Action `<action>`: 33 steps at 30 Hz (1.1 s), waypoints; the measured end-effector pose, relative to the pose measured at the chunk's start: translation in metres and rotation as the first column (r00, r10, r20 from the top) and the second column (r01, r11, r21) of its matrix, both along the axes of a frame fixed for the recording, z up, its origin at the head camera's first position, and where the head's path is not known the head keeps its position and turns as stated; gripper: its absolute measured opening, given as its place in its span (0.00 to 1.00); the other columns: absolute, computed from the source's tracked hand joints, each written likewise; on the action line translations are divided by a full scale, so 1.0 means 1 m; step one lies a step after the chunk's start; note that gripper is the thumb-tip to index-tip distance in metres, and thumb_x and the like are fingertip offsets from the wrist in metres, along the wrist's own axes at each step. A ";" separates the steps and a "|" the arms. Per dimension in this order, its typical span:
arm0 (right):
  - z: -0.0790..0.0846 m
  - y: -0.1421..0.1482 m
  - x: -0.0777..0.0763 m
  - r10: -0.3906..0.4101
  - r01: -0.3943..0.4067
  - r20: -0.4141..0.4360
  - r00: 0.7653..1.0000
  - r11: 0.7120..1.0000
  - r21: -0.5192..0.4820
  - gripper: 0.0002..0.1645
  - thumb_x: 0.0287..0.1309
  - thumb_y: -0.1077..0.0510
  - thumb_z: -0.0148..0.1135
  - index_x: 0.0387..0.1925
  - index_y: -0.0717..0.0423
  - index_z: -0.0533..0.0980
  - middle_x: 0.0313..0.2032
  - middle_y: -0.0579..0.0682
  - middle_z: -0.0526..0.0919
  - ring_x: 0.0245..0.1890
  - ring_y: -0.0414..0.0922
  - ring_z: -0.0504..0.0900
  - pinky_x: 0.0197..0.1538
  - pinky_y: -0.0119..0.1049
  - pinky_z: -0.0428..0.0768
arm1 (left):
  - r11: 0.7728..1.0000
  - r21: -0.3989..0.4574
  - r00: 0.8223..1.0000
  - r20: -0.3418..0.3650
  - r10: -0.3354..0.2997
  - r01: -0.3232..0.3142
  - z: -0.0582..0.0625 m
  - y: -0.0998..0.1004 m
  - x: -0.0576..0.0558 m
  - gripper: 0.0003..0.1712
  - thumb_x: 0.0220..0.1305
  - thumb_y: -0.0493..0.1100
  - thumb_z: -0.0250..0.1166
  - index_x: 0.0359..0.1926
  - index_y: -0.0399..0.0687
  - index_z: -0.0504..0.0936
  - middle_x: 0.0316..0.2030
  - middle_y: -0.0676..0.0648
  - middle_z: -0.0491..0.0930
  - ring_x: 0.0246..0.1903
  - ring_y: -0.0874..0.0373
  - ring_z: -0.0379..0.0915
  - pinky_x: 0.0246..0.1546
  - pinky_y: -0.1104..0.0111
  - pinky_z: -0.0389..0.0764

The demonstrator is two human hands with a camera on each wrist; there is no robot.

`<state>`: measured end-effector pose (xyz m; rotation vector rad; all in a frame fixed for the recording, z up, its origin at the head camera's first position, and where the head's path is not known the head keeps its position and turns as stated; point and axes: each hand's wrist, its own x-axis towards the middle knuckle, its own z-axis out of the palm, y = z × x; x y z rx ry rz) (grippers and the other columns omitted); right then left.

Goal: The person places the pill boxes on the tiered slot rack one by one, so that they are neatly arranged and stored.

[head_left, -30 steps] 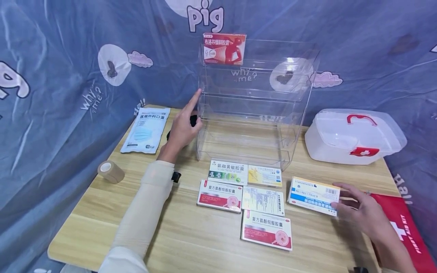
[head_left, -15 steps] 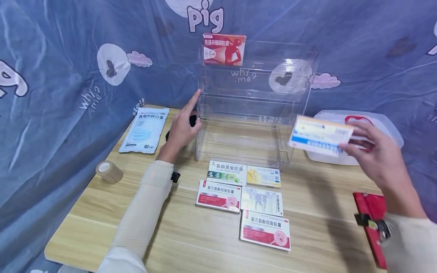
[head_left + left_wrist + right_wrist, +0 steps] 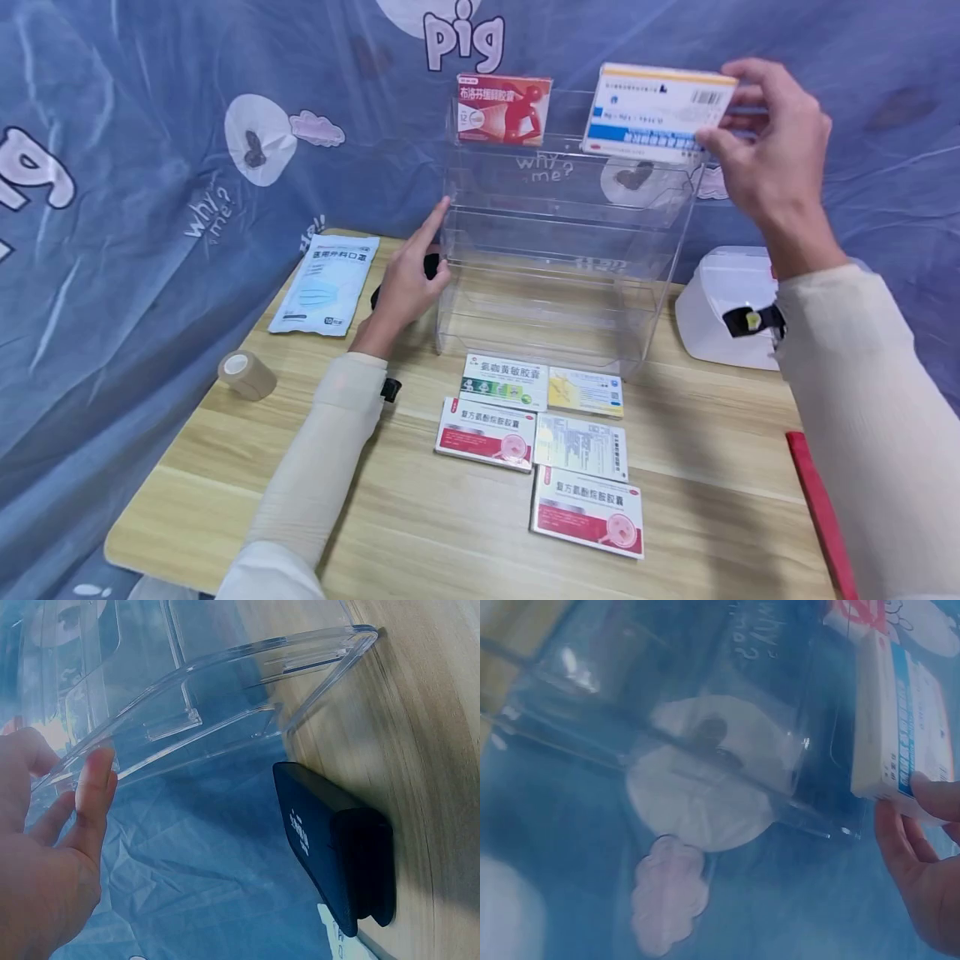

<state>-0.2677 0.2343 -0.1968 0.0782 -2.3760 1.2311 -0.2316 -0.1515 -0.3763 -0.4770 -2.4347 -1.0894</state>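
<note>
A white medicine box (image 3: 658,112) with blue and orange bands is pinched between the thumb and fingers of my right hand (image 3: 780,137). It is upside down, up at the right part of the top tier of a clear acrylic display rack (image 3: 555,212). In the right wrist view the same box (image 3: 907,720) stands near a red box's edge. To its left, a red-and-white capsule box (image 3: 504,110) stands upright on that tier. My left hand (image 3: 408,279) touches the rack's left side, index finger extended; the left wrist view shows fingertips (image 3: 99,761) against the panel edge.
Several medicine boxes (image 3: 587,510) lie flat before the rack. A mask packet (image 3: 325,285) and a tan bandage roll (image 3: 247,375) lie left. A black case (image 3: 322,840) stands beside the rack. Behind my right arm are a white lidded box (image 3: 723,308) and a red pouch (image 3: 817,508).
My right hand has lifted the white-and-blue box from above the table's right side up and leftward to the rack's top tier. The left hand stays at the rack's side.
</note>
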 end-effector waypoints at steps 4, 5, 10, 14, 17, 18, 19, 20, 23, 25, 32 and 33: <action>0.016 -0.014 -0.021 -0.013 0.012 -0.057 0.998 1.000 -0.015 0.34 0.65 0.69 0.70 0.66 0.35 0.80 0.48 0.29 0.85 0.44 0.25 0.84 0.62 0.23 0.81 | 1.000 0.000 1.000 -0.011 -0.006 0.006 0.000 0.000 -0.001 0.53 0.67 0.30 0.60 0.87 0.67 0.54 0.83 0.52 0.62 0.48 0.42 0.84 0.33 0.60 0.73; 0.018 -0.016 -0.025 -0.018 0.018 -0.071 0.997 1.000 -0.006 0.33 0.66 0.68 0.69 0.66 0.35 0.80 0.47 0.29 0.84 0.44 0.25 0.83 0.62 0.23 0.81 | 1.000 0.001 1.000 -0.011 -0.007 0.007 0.000 0.000 -0.002 0.53 0.67 0.30 0.60 0.87 0.66 0.54 0.83 0.52 0.62 0.48 0.42 0.83 0.33 0.60 0.74; 0.018 -0.025 -0.041 -0.045 0.054 -0.107 0.993 0.995 0.082 0.33 0.68 0.68 0.66 0.67 0.33 0.79 0.48 0.30 0.82 0.46 0.24 0.82 0.63 0.24 0.81 | 1.000 0.010 1.000 -0.010 -0.013 0.013 0.000 -0.001 0.000 0.53 0.66 0.30 0.60 0.87 0.66 0.55 0.84 0.54 0.60 0.55 0.43 0.85 0.36 0.57 0.80; 0.011 -0.028 -0.047 -0.063 0.081 -0.088 0.994 0.973 0.214 0.34 0.72 0.66 0.63 0.72 0.34 0.76 0.60 0.44 0.86 0.55 0.29 0.84 0.67 0.27 0.80 | 1.000 0.014 1.000 -0.005 -0.013 0.013 0.000 -0.001 0.001 0.53 0.66 0.30 0.60 0.87 0.66 0.55 0.84 0.54 0.60 0.58 0.43 0.85 0.35 0.57 0.81; 0.005 -0.031 -0.047 -0.064 0.084 -0.074 0.995 0.949 0.305 0.34 0.73 0.65 0.60 0.76 0.39 0.73 0.68 0.53 0.83 0.63 0.41 0.86 0.69 0.32 0.81 | 1.000 0.009 1.000 -0.003 -0.009 0.009 0.000 -0.001 0.001 0.54 0.66 0.29 0.60 0.87 0.66 0.54 0.84 0.54 0.60 0.56 0.43 0.86 0.31 0.61 0.78; 0.004 -0.032 -0.048 -0.065 0.085 -0.070 0.995 0.940 0.330 0.34 0.74 0.65 0.59 0.77 0.41 0.72 0.69 0.54 0.83 0.64 0.45 0.86 0.69 0.34 0.81 | 1.000 0.009 1.000 -0.004 -0.009 0.009 0.000 -0.001 0.001 0.54 0.66 0.29 0.60 0.87 0.66 0.54 0.84 0.53 0.60 0.56 0.43 0.86 0.30 0.62 0.78; 0.002 -0.032 -0.047 -0.064 0.082 -0.063 0.996 0.936 0.343 0.35 0.74 0.65 0.59 0.77 0.43 0.71 0.69 0.54 0.83 0.65 0.49 0.86 0.69 0.35 0.81 | 1.000 0.009 1.000 -0.004 -0.010 0.010 0.000 -0.001 0.001 0.54 0.66 0.29 0.60 0.87 0.66 0.54 0.84 0.52 0.60 0.56 0.43 0.86 0.29 0.62 0.77; 0.000 -0.032 -0.047 -0.063 0.081 -0.061 0.996 0.932 0.353 0.35 0.73 0.66 0.58 0.78 0.44 0.71 0.69 0.54 0.83 0.65 0.52 0.86 0.69 0.36 0.81 | 1.000 0.010 1.000 -0.004 -0.012 0.012 0.000 0.000 0.001 0.54 0.66 0.29 0.60 0.87 0.66 0.54 0.84 0.51 0.61 0.56 0.42 0.86 0.28 0.62 0.76; -0.004 -0.033 -0.046 -0.053 0.072 -0.058 0.997 0.920 0.384 0.34 0.73 0.65 0.58 0.78 0.48 0.70 0.68 0.56 0.84 0.64 0.55 0.86 0.69 0.42 0.82 | 1.000 0.013 1.000 -0.003 -0.015 0.015 0.000 0.000 0.002 0.54 0.66 0.29 0.60 0.87 0.66 0.54 0.84 0.49 0.61 0.57 0.42 0.86 0.28 0.62 0.75; -0.006 -0.034 -0.045 -0.034 0.054 -0.057 0.998 0.915 0.400 0.33 0.74 0.65 0.57 0.78 0.52 0.71 0.68 0.60 0.83 0.64 0.58 0.85 0.70 0.48 0.81 | 1.000 0.014 1.000 -0.003 -0.014 0.014 0.000 0.000 0.002 0.53 0.67 0.29 0.60 0.87 0.66 0.54 0.84 0.51 0.61 0.57 0.43 0.86 0.29 0.61 0.75; -0.013 -0.043 -0.046 -0.017 0.041 -0.061 0.998 0.904 0.425 0.32 0.76 0.62 0.56 0.78 0.53 0.70 0.69 0.65 0.76 0.66 0.62 0.80 0.71 0.56 0.77 | 1.000 0.011 1.000 0.007 -0.007 0.007 0.001 0.000 0.002 0.53 0.67 0.30 0.60 0.87 0.68 0.53 0.84 0.54 0.60 0.52 0.44 0.85 0.30 0.61 0.74; -0.014 -0.045 -0.047 -0.019 0.041 -0.058 0.998 0.905 0.423 0.32 0.77 0.61 0.56 0.79 0.52 0.70 0.70 0.64 0.74 0.67 0.61 0.78 0.72 0.56 0.76 | 1.000 0.011 1.000 0.009 -0.005 0.005 0.001 0.000 0.002 0.53 0.67 0.30 0.60 0.87 0.69 0.53 0.84 0.54 0.61 0.52 0.44 0.85 0.29 0.61 0.73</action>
